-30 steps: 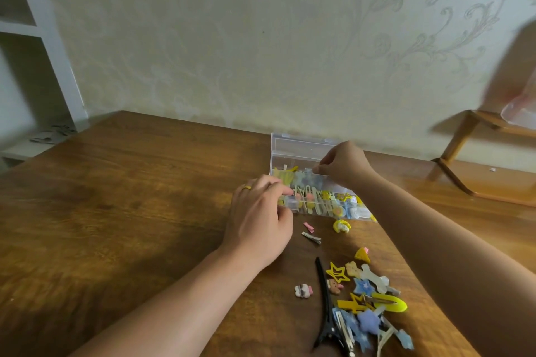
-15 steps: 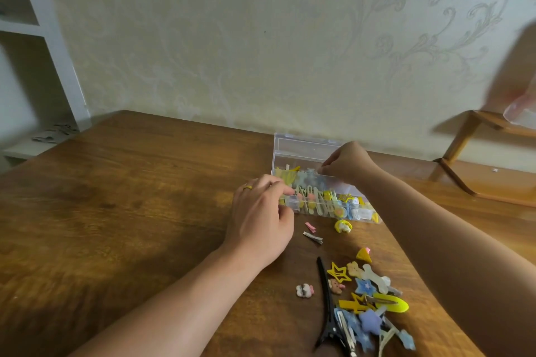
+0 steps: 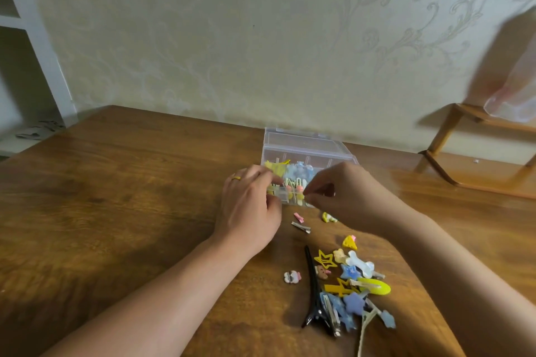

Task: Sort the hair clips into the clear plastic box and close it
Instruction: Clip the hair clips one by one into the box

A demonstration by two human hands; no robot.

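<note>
- The clear plastic box (image 3: 304, 148) sits open on the table (image 3: 116, 197), partly full.
- The left hand (image 3: 249, 209) holds its front edge.
- The right hand (image 3: 345, 194) pinches at the box; I cannot tell what the fingers hold.
- Loose hair clips (image 3: 353, 284) lie near, looking small, light and hard; pinch each by its middle.

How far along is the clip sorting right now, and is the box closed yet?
Partly done. The clear plastic box already holds yellow, blue and pink clips, and its lid is open. In hand: the left hand rests on the box's front left corner while the right hand pinches at the front compartments. Left: the pile of clips on the table, including the long black clip, then closing the lid.
</note>
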